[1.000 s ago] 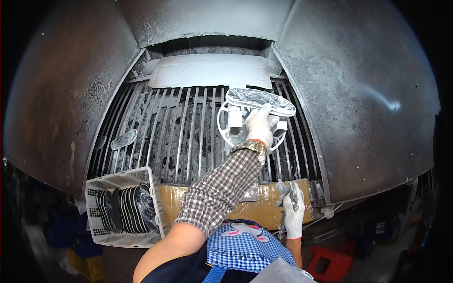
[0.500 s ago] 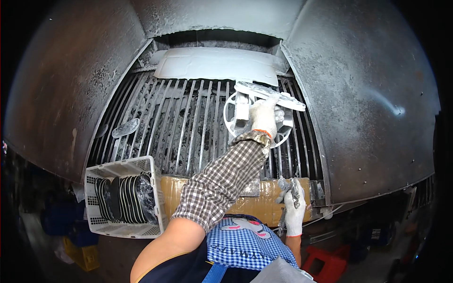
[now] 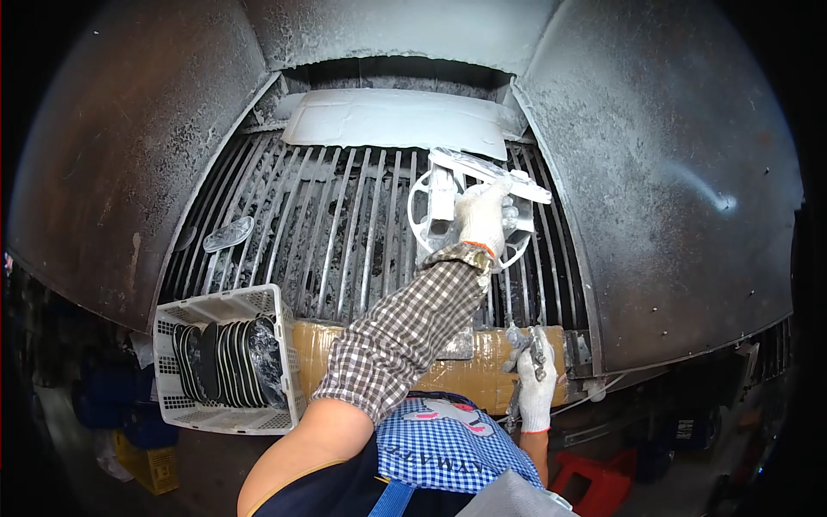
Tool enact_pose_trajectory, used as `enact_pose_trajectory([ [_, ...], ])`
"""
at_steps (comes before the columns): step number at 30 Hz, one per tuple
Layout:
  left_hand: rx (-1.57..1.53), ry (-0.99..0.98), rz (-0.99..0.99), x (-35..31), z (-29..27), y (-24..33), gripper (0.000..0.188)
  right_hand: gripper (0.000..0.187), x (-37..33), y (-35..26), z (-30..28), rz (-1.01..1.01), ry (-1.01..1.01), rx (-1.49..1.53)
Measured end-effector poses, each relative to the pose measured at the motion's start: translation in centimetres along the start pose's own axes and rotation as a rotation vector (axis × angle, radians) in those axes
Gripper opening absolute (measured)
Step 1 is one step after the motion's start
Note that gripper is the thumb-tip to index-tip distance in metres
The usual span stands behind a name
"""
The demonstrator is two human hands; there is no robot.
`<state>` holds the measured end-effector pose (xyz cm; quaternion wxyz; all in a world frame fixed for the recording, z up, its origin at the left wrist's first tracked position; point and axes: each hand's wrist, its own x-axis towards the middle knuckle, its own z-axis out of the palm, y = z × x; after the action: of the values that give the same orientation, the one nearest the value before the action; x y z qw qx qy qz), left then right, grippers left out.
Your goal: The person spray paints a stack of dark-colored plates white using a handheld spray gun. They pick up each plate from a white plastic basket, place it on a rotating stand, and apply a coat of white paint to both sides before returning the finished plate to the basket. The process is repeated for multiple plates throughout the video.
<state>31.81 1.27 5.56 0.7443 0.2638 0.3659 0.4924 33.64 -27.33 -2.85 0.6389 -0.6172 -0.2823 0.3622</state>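
Note:
In a white glove, my left hand [image 3: 484, 214] is closed at the near edge of a long, flat, pale sole-shaped piece [image 3: 469, 162]. Its grip underneath is partly hidden. The piece lies tilted above a white-coated spoked wheel stand [image 3: 417, 211], beside a pale upright block [image 3: 443, 196]. Lower right, my gloved right hand [image 3: 536, 392] is wrapped round a grey, powder-crusted spray gun [image 3: 541, 353], its front pointing away from me over the cardboard-covered front edge.
Metal bars [image 3: 345, 233] form a grate under the stand. One loose sole-shaped piece [image 3: 229, 234] lies on its left. A white basket [image 3: 228, 422] holds several dark flat pieces. Brown-tinted panels [image 3: 680, 189] wall both sides; a white-coated sheet [image 3: 388, 116] lies at the back.
The sole-shaped piece above the stand has turned slightly, its right end shifting a little left and showing narrower. My right hand with the spray gun has barely moved.

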Motion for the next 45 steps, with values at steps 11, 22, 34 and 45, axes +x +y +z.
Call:
enact_pose_trajectory([
  [11, -0.207, 0.022, -0.059, 0.0, 1.0, 0.3, 0.035, 0.063, 0.0, 0.6, 0.2, -0.021, 0.01, 0.011],
  [22, -0.343, -0.156, 0.036, -0.2, -0.1, 1.3, 0.027, 0.058, 0.1, 0.5, 0.0, 0.034, -0.029, -0.025],
  [34, -0.375, 0.159, 0.417, -0.4, -16.5, 9.3, 0.031, 0.054, 0.7, 2.0, 0.7, 0.05, -0.109, -0.145],
  [45, -0.533, 0.664, 0.001, 5.8, -39.5, -4.4, 0.04, 0.054, 2.4, 3.3, 1.4, 0.104, -0.144, -0.298],
])
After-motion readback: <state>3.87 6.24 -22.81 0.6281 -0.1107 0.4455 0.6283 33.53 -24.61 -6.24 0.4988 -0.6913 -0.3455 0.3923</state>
